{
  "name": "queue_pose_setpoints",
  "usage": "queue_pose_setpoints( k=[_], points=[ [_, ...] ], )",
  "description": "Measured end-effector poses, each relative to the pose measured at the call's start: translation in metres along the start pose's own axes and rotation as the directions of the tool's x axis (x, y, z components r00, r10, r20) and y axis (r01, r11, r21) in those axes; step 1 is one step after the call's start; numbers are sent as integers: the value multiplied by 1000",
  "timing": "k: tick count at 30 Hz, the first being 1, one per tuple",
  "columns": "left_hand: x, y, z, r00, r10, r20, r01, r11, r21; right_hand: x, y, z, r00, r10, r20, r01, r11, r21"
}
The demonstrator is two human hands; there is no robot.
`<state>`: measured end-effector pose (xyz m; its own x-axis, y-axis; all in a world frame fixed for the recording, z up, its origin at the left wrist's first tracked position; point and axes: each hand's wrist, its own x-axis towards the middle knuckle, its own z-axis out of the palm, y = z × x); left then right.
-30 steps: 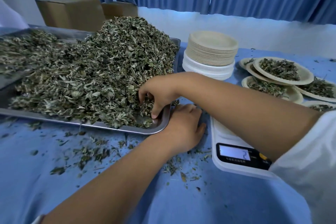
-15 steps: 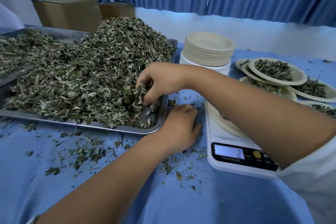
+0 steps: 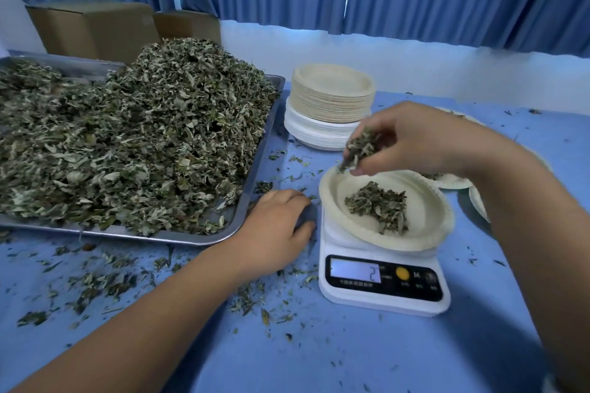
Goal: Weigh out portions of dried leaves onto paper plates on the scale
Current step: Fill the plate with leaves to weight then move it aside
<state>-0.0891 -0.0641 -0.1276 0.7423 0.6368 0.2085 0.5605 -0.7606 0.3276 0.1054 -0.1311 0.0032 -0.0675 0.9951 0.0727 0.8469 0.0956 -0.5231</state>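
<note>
A white digital scale (image 3: 383, 284) stands on the blue table, its display reading 2. On it lies a paper plate (image 3: 424, 217) with a small heap of dried leaves (image 3: 378, 206). My right hand (image 3: 412, 140) hovers over the plate's far left rim and pinches a tuft of dried leaves (image 3: 359, 148). My left hand (image 3: 276, 226) rests flat on the table between the scale and a metal tray (image 3: 255, 169). The tray carries a large pile of dried leaves (image 3: 143, 153).
A tall stack of paper plates (image 3: 332, 99) stands behind the scale. Filled plates (image 3: 453, 180) lie at the right, mostly hidden by my right arm. Loose leaf bits (image 3: 105, 284) litter the table front. Cardboard boxes (image 3: 92, 29) sit behind the tray.
My right hand left the tray with a pinch of leaves and moved right to above the plate on the scale. My left hand stayed put.
</note>
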Motion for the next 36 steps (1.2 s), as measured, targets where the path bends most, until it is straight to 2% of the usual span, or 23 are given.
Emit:
queue_pose_setpoints(
  k=[4, 7, 13, 15, 20, 26, 32, 36],
  points=[
    [-2, 1, -2, 1000, -14, 13, 14, 1000, 3, -11, 18, -13, 993, 119, 14, -117, 986, -121],
    [-2, 3, -4, 1000, -21, 19, 21, 1000, 5, -12, 23, -16, 989, 149, 12, -145, 975, -170],
    [-2, 4, -4, 999, -34, 34, 34, 999, 3, -10, 24, -9, 947, 233, 223, -165, 944, -286],
    [-2, 4, -4, 999, -33, 34, 33, 999, -1, -12, 24, -14, 960, 211, 185, -164, 957, -241],
    [-2, 2, -3, 998, -39, 57, 39, 999, -4, -10, 27, -11, 997, 60, -53, -65, 992, -110],
    [-2, 3, -4, 997, -45, 70, 45, 999, -4, -2, 28, 10, 989, 92, 114, -70, 981, -181],
    [-2, 4, -5, 997, -47, 68, 47, 999, -1, -4, 26, 0, 999, 29, -13, -29, 999, -45],
    [-3, 5, -5, 997, -46, 68, 46, 999, 2, -4, 24, 0, 996, 11, -84, -13, 1000, -23]
  ],
)
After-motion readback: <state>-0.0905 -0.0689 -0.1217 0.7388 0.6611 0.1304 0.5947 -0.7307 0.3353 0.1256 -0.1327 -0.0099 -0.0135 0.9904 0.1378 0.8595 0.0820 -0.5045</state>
